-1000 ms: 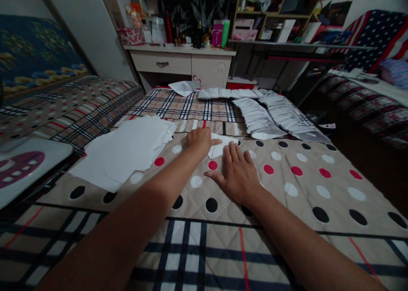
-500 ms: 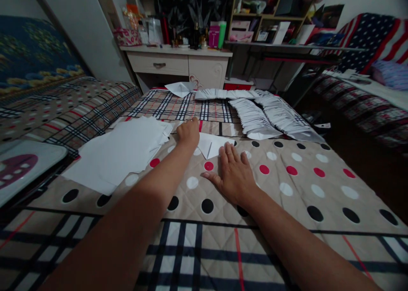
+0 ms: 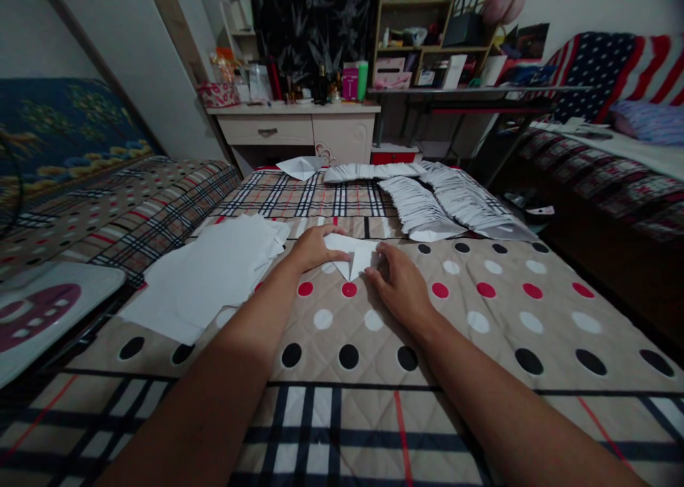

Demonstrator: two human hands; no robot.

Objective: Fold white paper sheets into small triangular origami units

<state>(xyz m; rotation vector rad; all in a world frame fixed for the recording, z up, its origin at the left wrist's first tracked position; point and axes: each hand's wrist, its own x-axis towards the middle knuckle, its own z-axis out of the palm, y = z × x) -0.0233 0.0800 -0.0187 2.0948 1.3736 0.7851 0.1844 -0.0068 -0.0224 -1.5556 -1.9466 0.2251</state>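
A folded white paper (image 3: 363, 254) with a downward-pointing tip is between my hands on the dotted bedspread. My left hand (image 3: 315, 248) grips its left side, thumb in front and fingers behind. At the paper's right edge, my right hand (image 3: 398, 280) pinches it between thumb and fingers. Left of my hands lies a loose stack of white paper sheets (image 3: 214, 270). Beyond my right hand are rows of folded papers (image 3: 422, 206), packed closely together. Another folded paper (image 3: 301, 166) rests by itself near the bed's far edge.
The quilted bedspread (image 3: 454, 359) covers the bed under everything. At the left edge stands a white folding table (image 3: 101, 280) with a purple print. A white dresser (image 3: 288, 127) and a shelved desk (image 3: 470, 90) are beyond the bed. A couch (image 3: 603, 166) is at the right.
My left hand has gone from a closed fist to gripping the paper's left side. My right hand has lifted from lying flat and now pinches the right edge. The view has tilted up slightly.
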